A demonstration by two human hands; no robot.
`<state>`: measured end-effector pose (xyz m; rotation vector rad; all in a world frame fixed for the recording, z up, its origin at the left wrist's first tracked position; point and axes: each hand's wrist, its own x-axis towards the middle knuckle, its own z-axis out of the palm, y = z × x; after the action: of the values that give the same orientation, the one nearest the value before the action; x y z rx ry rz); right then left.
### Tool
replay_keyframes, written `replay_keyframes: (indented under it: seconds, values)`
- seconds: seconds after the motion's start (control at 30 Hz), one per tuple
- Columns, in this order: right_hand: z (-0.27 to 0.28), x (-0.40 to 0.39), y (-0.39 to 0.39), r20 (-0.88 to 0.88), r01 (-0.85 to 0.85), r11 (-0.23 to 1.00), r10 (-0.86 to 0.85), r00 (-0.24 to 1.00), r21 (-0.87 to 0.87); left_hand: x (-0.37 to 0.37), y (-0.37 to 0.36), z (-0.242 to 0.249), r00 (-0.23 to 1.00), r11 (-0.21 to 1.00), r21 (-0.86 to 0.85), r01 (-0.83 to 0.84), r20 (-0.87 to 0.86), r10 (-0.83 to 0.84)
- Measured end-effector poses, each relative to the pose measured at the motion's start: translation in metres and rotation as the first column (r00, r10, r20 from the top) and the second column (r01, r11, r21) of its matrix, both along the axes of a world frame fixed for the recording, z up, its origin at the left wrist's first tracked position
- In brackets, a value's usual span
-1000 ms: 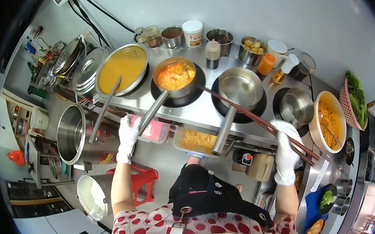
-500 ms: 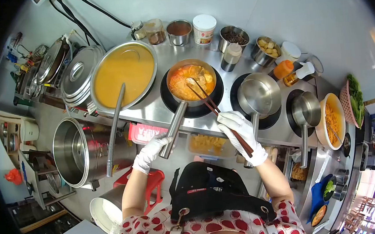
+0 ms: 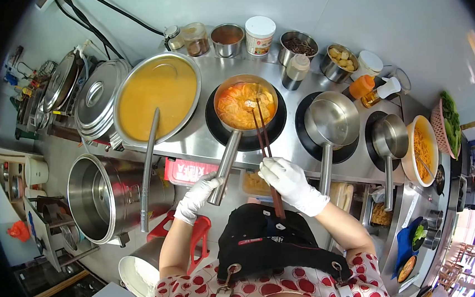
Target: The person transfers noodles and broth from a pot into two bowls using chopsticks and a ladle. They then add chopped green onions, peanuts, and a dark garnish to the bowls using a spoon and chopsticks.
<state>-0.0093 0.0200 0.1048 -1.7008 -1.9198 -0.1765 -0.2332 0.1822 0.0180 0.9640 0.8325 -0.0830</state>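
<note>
A saucepan [image 3: 220, 94] of orange-red soup with noodles and pale pieces stands on a black burner plate. My left hand [image 3: 198, 197], in a white glove, is closed at the end of its metal handle [image 3: 226, 167]; the fingertips are partly hidden behind it. My right hand [image 3: 291, 184], also gloved, grips a pair of long dark brown chopsticks [image 3: 262, 133]. Their tips are in the soup near the pan's right side, at a pale piece. To the right, an idle-looking saucepan [image 3: 331, 120] with a little clear liquid sits on another burner plate, its handle pointing toward me.
A wide pot of yellow broth [image 3: 155, 93] holds a long-handled ladle [image 3: 150, 172] at left. Another saucepan [image 3: 391, 134] and a bowl of orange shreds [image 3: 419, 151] stand at right. Sauce bottles [image 3: 296, 70] and seasoning pots [image 3: 228, 39] line the wall. A tall steel pot [image 3: 105, 198] stands lower left.
My right hand has moved left and slightly down, swinging the chopsticks more upright and their tips right in the soup. My left hand stays at the pan handle.
</note>
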Motion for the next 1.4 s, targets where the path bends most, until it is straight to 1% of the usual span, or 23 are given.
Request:
replay_keyframes:
  seconds: [0.03,0.1,0.2,0.23,0.3,0.4,0.57,0.63,0.67,0.73,0.77,0.8,0.87,0.9,0.93,1.0,1.03,1.07,1.13,1.2,1.27,1.33,1.4]
  values:
    - [-0.003,0.001,0.003,0.003,0.003,1.0,-0.003,1.0,0.002,0.001,0.001,0.0,1.0,1.0,0.002,0.003,0.003,-0.003]
    - [-0.009,0.003,0.009,0.227,-0.118,0.991,0.127,0.965,-0.056,0.001,0.001,-0.002,1.0,1.0,0.019,0.017,-0.004,-0.017]
    - [-0.006,0.002,0.006,0.304,-0.099,0.992,0.118,0.945,-0.077,0.0,0.001,-0.001,1.0,1.0,0.001,0.007,0.014,-0.007]
    - [-0.001,0.003,0.004,0.304,-0.1,0.992,0.118,0.945,-0.075,0.001,0.001,-0.001,1.0,1.0,0.003,0.007,0.014,-0.007]
    - [0.011,0.006,-0.004,0.208,-0.069,0.998,0.07,0.976,-0.013,0.001,0.001,0.001,1.0,1.0,-0.007,0.007,0.011,-0.007]
    - [0.003,0.012,-0.005,0.216,-0.035,0.999,0.03,0.976,0.019,0.004,0.001,0.006,1.0,1.0,0.004,0.018,-0.006,-0.018]
    - [-0.017,0.023,0.006,0.29,-0.057,0.995,0.077,0.954,-0.076,0.003,0.004,0.006,0.999,0.999,0.012,0.047,-0.015,-0.047]
    - [-0.012,0.022,0.004,0.197,-0.008,0.998,0.021,0.98,-0.066,0.002,0.004,0.004,0.999,0.999,0.0,0.042,-0.022,-0.042]
    - [-0.007,0.024,0.001,0.197,-0.007,0.998,0.02,0.98,-0.067,0.002,0.004,0.004,0.999,0.999,-0.001,0.043,-0.023,-0.043]
    - [0.007,0.034,-0.002,0.05,0.026,0.998,-0.029,0.998,0.053,0.003,0.004,0.005,0.999,0.999,-0.01,0.036,0.001,-0.036]
    - [-0.003,0.04,-0.001,-0.107,0.065,0.985,-0.048,0.993,0.159,0.004,0.004,0.007,0.999,0.999,-0.01,0.035,0.003,-0.035]
    - [0.001,0.042,-0.001,-0.445,0.145,0.983,-0.082,0.891,0.109,0.004,0.004,0.009,0.999,0.999,-0.018,0.034,0.008,-0.034]
    - [0.007,0.055,0.004,-0.392,0.319,0.939,-0.249,0.886,0.124,0.004,0.005,0.009,1.0,0.999,-0.023,0.029,0.011,-0.029]
    - [0.006,0.06,0.004,-0.614,0.32,0.94,-0.184,0.767,0.117,0.004,0.005,0.007,0.999,0.999,-0.026,0.033,0.015,-0.033]
    - [-0.002,0.068,0.006,-0.666,0.392,0.917,-0.245,0.705,0.078,0.003,0.005,0.006,0.999,0.999,-0.029,0.04,0.017,-0.039]
    - [-0.006,0.089,0.009,-0.679,0.466,0.88,-0.29,0.675,0.087,0.003,0.006,0.006,0.999,0.999,-0.02,0.047,0.007,-0.047]
    - [-0.004,0.094,0.01,-0.849,0.518,0.854,-0.23,0.475,0.059,0.003,0.006,0.005,0.999,0.998,-0.015,0.054,-0.001,-0.054]
    - [-0.002,0.1,0.011,-0.958,0.558,0.829,-0.146,0.245,0.016,0.003,0.006,0.006,0.999,0.998,-0.014,0.053,0.0,-0.053]
    - [-0.014,0.126,0.005,-0.974,0.629,0.777,-0.152,0.169,-0.012,0.004,0.007,0.007,0.997,0.997,-0.016,0.077,0.004,-0.077]
    - [-0.011,0.133,0.005,-0.999,0.647,0.762,-0.039,0.018,-0.018,0.005,0.006,0.008,0.998,0.997,-0.044,0.059,-0.001,-0.059]
    - [-0.035,0.145,0.005,-1.0,0.662,0.75,-0.009,-0.008,-0.012,0.006,0.006,0.008,0.999,0.996,-0.075,0.038,-0.01,-0.039]
    - [-0.048,0.145,0.007,-0.988,0.657,0.75,0.035,-0.15,-0.073,0.009,0.004,0.007,1.0,0.996,-0.083,-0.009,-0.006,0.009]
    - [-0.058,0.138,0.012,-0.983,0.65,0.759,0.08,-0.163,-0.045,0.014,0.003,0.0,1.0,0.995,-0.096,-0.012,-0.007,0.011]
